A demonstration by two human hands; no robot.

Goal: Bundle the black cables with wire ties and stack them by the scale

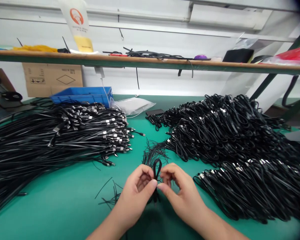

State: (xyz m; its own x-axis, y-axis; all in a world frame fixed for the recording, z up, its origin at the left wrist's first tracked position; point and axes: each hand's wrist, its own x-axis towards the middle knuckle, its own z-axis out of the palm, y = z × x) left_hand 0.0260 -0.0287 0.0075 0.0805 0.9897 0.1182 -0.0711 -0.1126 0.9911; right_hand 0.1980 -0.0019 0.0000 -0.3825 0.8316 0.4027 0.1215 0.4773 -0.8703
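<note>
Smooth, faintly glossy black plastic sheathes the cables (40, 143) at left, tipped with shiny metal plugs (107, 133), while the upper-left carton (52, 80) is matt brown cardboard beside a smooth blue plastic bin (82, 95).

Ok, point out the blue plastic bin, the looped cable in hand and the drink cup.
blue plastic bin (86, 97): head view, front wall
looped black cable (160, 165): head view, right side of upper loop
drink cup (76, 18): head view, printed logo

Open mat (65, 196) front L, cable heaps (205, 133) block R, shelf (140, 61) overhead at back
</note>
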